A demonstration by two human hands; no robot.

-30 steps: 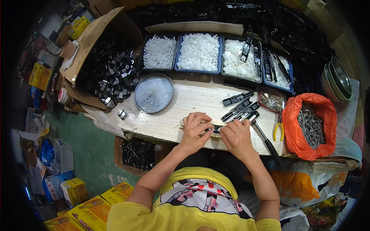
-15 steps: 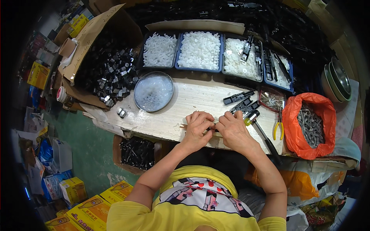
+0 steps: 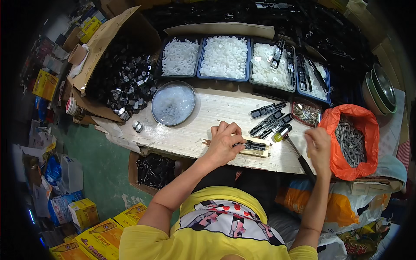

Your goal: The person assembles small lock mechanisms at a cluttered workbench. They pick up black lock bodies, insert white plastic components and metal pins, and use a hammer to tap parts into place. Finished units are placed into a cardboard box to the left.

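My left hand (image 3: 225, 143) is closed on one end of a long black metal mechanism (image 3: 255, 146). This piece lies in a pale wooden block (image 3: 255, 153) at the table's front edge. Away to the right, my right hand (image 3: 319, 145) is raised beside the red plastic bag, its fingers curled; whatever they grip is hidden. It covers the spot of the yellow-handled pliers. Between the hands lies a hammer (image 3: 296, 152) with a yellowish head and black grip. Several more black mechanisms (image 3: 271, 121) lie beyond it.
White plastic pieces fill blue trays (image 3: 224, 79) along the back. A round dish (image 3: 190, 117) of whitish bits stands left of centre, near a cardboard box (image 3: 104, 47) of metal blocks. A small red tray (image 3: 307, 110) holds pins; the red bag (image 3: 370, 147) holds grey parts.
My right hand has left the black mechanism and moved right, over the pliers beside the red bag. The mechanism and wooden block are now exposed. My left hand stays put.
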